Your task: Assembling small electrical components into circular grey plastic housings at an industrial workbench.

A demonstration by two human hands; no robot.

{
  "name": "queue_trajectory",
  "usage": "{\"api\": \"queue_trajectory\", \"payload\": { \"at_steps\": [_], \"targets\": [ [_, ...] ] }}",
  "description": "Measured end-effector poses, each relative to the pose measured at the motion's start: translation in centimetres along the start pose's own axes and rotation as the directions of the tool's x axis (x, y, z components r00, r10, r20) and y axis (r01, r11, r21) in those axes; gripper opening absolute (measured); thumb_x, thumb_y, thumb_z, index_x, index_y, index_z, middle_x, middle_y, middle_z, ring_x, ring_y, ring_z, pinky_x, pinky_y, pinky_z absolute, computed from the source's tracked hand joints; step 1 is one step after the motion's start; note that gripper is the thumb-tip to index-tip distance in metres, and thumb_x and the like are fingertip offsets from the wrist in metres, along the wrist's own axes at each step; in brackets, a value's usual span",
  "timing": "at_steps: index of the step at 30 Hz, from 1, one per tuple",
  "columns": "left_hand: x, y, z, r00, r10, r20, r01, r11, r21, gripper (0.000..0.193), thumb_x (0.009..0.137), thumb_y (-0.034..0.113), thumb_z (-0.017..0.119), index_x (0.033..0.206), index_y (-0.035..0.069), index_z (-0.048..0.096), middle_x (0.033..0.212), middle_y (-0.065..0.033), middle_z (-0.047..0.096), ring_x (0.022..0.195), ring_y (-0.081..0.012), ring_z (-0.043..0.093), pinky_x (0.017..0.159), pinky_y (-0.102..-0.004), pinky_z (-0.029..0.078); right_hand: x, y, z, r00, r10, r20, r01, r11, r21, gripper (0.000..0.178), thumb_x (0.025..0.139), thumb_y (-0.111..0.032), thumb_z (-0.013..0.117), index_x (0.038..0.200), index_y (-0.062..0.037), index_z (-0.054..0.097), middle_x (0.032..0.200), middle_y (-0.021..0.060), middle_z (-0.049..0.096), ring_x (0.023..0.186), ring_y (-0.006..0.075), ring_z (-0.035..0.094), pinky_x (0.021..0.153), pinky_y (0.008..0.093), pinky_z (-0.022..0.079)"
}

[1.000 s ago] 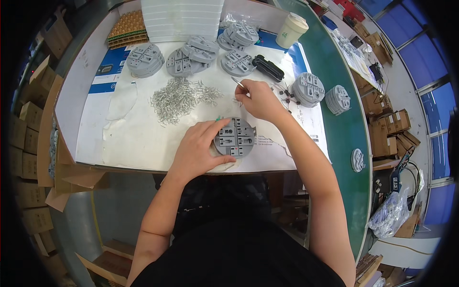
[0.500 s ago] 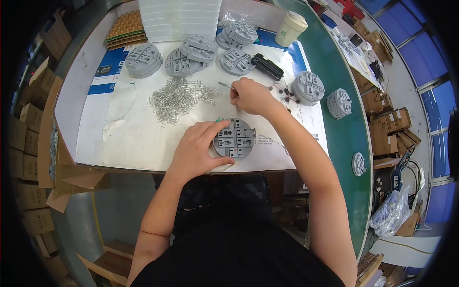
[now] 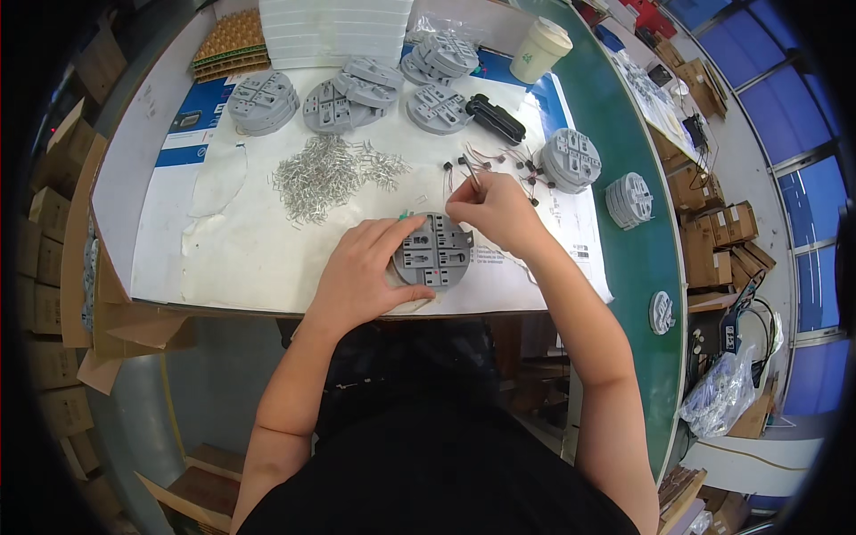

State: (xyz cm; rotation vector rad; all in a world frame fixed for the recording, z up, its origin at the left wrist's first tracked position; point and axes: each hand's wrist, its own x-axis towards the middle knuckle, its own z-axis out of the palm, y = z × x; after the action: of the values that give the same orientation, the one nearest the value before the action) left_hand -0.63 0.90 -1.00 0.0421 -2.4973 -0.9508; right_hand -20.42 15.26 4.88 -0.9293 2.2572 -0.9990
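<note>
A round grey plastic disc (image 3: 434, 257) with slots and raised blocks lies near the table's front edge. My left hand (image 3: 357, 272) grips its left side, the thumb along the near rim and the fingers over the far left rim. A small teal piece (image 3: 406, 215) shows by those fingertips. Just beyond the disc's right rim, my right hand (image 3: 495, 209) is closed round a thin metal tool (image 3: 469, 169), whose visible end points away from me; its other end is hidden. Beyond the disc spreads a pile of small silver metal clips (image 3: 325, 178).
Grey disc stacks (image 3: 263, 104) stand along the back, with another stack (image 3: 571, 160) at the right. Small black parts with wires (image 3: 526, 169) lie beyond my right hand. Also here are a black plastic case (image 3: 496, 119), a lidded cup (image 3: 541, 51) and a green side surface (image 3: 655, 374).
My right hand has come nearer and rightward, from beside the clip pile to the disc's right rim; the tool has swung from pointing left to pointing away. My left hand keeps hold of the disc.
</note>
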Motion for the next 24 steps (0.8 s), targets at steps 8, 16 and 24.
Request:
{"api": "queue_trajectory", "payload": {
  "at_steps": [8,16,24],
  "targets": [
    [0.1,0.1,0.1,1.0,0.0,0.016,0.0,1.0,0.006,0.091,0.068,0.046,0.093,0.144,0.012,0.058,0.129,-0.0096,0.065,0.12,-0.0309,0.061,0.104,-0.0437,0.047,0.6,0.9,1.5,0.988,0.149,0.032,-0.15,0.987,0.047,0.02,0.081,-0.016,0.074,0.085,0.0042,0.072,0.077,0.0158,0.074,0.07,0.0211,0.071,0.067,0.036,0.056],
    [0.0,-0.1,0.0,1.0,0.001,0.023,-0.001,1.0,0.012,0.09,0.068,0.046,0.092,0.144,0.013,0.058,0.129,-0.0093,0.065,0.119,-0.0307,0.061,0.104,-0.0433,0.047,-0.4,0.7,1.8,1.0,-0.006,-0.011,0.004,0.994,-0.113,0.025,0.08,-0.023,0.075,0.081,0.0022,0.07,0.084,0.0207,0.071,0.08,0.0317,0.07,0.073,0.0418,0.055],
    [0.1,0.1,0.0,0.999,-0.027,0.027,0.028,0.999,-0.023,0.09,0.063,0.04,0.096,0.142,0.013,0.061,0.13,-0.0104,0.067,0.121,-0.0328,0.061,0.106,-0.0447,0.048,-0.3,0.5,2.0,0.999,0.042,0.007,-0.04,0.977,-0.212,0.031,0.08,-0.028,0.077,0.08,0.0019,0.069,0.09,0.0197,0.07,0.084,0.0331,0.07,0.076,0.0434,0.055]
  ]
}}
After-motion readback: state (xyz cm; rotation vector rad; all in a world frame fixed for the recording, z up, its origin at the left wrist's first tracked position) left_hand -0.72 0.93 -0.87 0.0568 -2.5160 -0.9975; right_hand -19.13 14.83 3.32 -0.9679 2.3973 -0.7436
